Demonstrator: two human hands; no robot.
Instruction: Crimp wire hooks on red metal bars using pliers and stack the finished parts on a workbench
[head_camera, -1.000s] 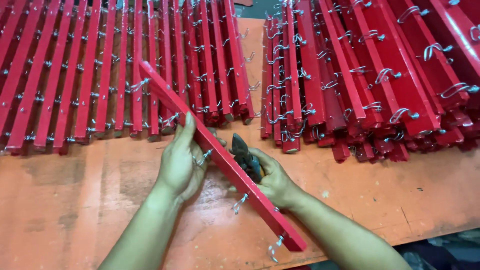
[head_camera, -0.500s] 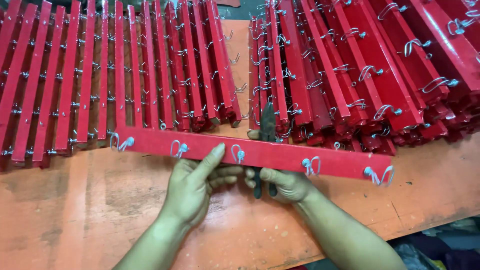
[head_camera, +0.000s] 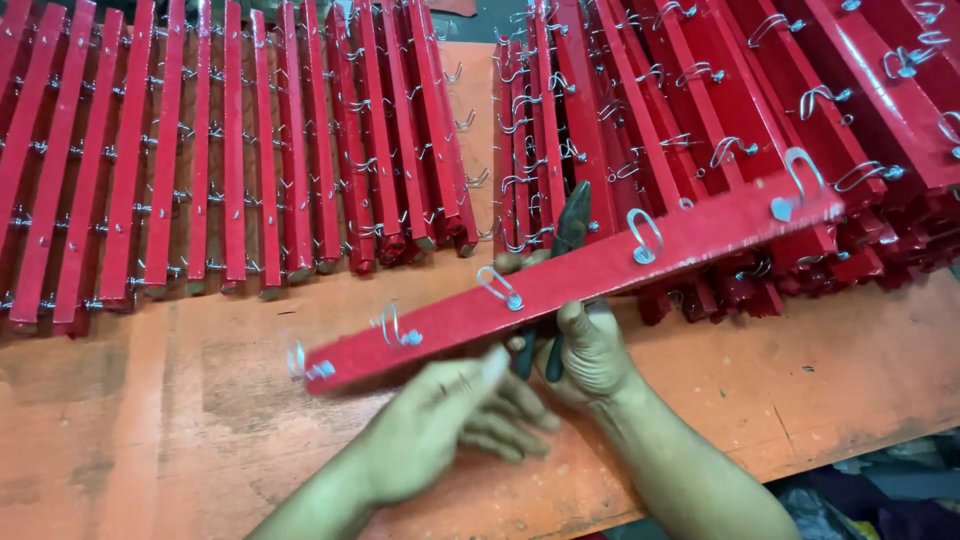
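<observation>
packages: none | labels: none | signs: none | screens: none

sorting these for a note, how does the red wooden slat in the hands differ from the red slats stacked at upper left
The held red wooden slat lies crosswise, tilted up to the right; the stacked red slats run lengthwise, side by side. The held one is lifted off the orange table by the left hand and right hand; the stacked ones rest on it. Both are red and carry metal wire hooks.

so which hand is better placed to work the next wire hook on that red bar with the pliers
Probably the right hand: it already grips the pliers, whose nose rises behind the red bar near the wire hooks. The left hand has open fingers below the bar's lower end and holds no tool.
</observation>
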